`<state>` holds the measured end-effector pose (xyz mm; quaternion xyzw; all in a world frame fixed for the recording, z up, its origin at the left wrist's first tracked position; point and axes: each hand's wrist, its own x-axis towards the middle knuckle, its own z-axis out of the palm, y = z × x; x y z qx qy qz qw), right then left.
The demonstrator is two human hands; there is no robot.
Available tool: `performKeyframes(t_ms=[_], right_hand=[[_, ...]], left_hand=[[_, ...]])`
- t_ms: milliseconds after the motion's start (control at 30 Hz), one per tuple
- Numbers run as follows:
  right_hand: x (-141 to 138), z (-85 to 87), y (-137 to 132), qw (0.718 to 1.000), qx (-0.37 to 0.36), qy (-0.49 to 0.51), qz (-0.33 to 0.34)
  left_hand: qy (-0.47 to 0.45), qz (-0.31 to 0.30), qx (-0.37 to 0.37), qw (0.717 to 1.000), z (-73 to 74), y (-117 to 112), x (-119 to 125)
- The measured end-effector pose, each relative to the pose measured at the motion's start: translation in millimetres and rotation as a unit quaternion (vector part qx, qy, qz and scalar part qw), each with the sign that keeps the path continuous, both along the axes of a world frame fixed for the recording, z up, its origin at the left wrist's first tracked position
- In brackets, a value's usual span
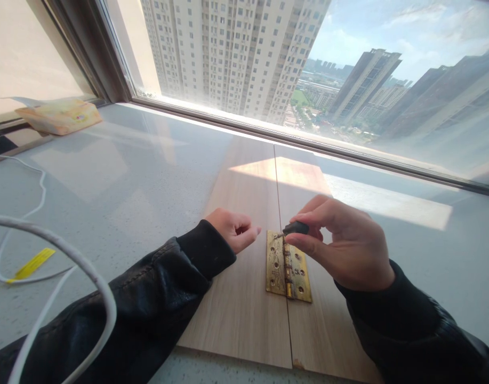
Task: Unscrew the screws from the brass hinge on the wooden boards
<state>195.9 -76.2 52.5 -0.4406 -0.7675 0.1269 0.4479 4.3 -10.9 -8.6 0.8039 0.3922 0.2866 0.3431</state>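
My right hand [344, 240] pinches the short black handle of a small screwdriver [296, 228] between thumb and fingers. Its metal tip points left, at the upper left corner of a brass hinge [277, 272]. The hinge lies opened flat across the seam between two pale wooden boards, a left board [244, 314] and a right board [324, 330]. Several holes show in both leaves. Just left of the hinge, my left hand [233, 229] is closed with curled fingers above the left board; whatever is inside it, if anything, is hidden.
The boards rest on a speckled white counter [156, 160] that runs up to a window frame [228, 121]. A white cable [104, 293] with a yellow tag [32, 265] loops at the left. A tissue pack [60, 116] lies in the far left corner.
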Motion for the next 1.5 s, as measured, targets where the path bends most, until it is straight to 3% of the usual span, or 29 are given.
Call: performKeyframes(t_ms=[133, 233, 467, 600, 867, 1133, 1333, 1500], right_hand=[[-2.8, -6.4, 0.6, 0.998, 0.027, 0.011, -0.049], [-3.4, -6.6, -0.9, 0.998, -0.026, 0.028, -0.049], [4.4, 2.3, -1.3, 0.988, -0.121, 0.084, 0.049], [10.5, 6.6, -1.0, 0.986, -0.133, 0.077, 0.057], [8.7, 10.6, -0.3, 0.997, -0.074, -0.014, -0.013], [1.9, -0.6, 0.7, 0.995, -0.018, 0.060, -0.080], [-0.7, 2.6, -2.1, 0.971, -0.178, 0.158, 0.024], [9.9, 7.2, -2.4, 0.947, -0.267, 0.152, 0.098]], left_hand=[[0.000, -0.001, 0.001, 1.000, 0.1, -0.1, -0.1], [0.000, 0.001, 0.001, 1.000, -0.4, 0.1, -0.2], [0.003, -0.005, 0.000, 1.000, -0.3, 1.1, -0.5], [0.004, -0.014, -0.005, 1.000, 1.0, 1.0, -0.5], [0.010, -0.002, 0.015, 1.000, 0.2, 0.8, -0.9], [0.007, -0.004, 0.008, 1.000, -0.5, 1.3, -0.9], [0.004, 0.000, 0.003, 1.000, 1.3, -0.3, -0.5], [0.002, -0.003, -0.004, 1.000, 0.8, -0.5, -0.4]])
